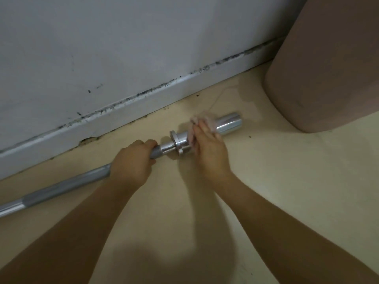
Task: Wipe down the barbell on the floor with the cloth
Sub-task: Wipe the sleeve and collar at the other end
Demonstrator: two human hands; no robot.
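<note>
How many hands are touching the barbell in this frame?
2. The left hand grips the barbell shaft just left of the collar; the right hand presses the cloth onto the sleeve right of it.

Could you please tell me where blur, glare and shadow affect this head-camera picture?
Head view: the right hand and pale cloth are motion-blurred; bright glare streaks the barbell sleeve; the left hand is sharper; a soft dark shadow falls on the floor between the forearms; wide-angle distortion bows the baseboard.
</note>
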